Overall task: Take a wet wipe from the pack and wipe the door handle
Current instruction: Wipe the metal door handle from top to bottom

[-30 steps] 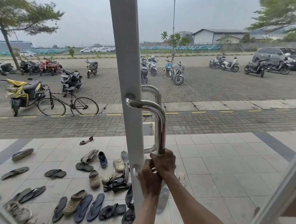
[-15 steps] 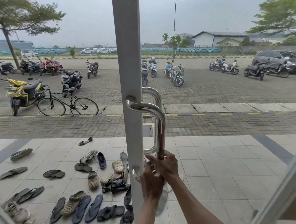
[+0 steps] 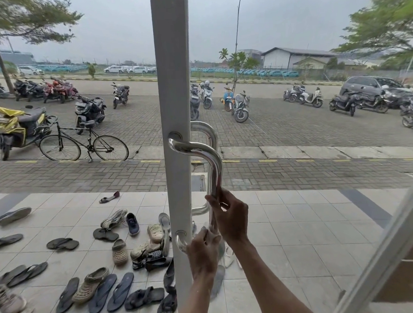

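A polished steel door handle [image 3: 215, 165] is bolted to the white door frame [image 3: 173, 85] and runs down from chest height. My right hand [image 3: 229, 216] grips the lower part of its vertical bar. Just below, my left hand [image 3: 203, 252] is closed around the handle's bottom bend, with a bit of white wet wipe [image 3: 208, 230] showing above its fingers. The wipe pack is not in view.
Through the glass, several sandals and shoes [image 3: 114, 254] lie on the tiled porch. Beyond are a bicycle [image 3: 84, 144], parked motorbikes [image 3: 17, 129] and a car [image 3: 370, 85]. A second white frame edge [image 3: 387, 249] slants at the lower right.
Both hands slid down the handle: the left hand dropped to the bottom bend with the wipe, and the right hand shifted slightly lower on the vertical bar.
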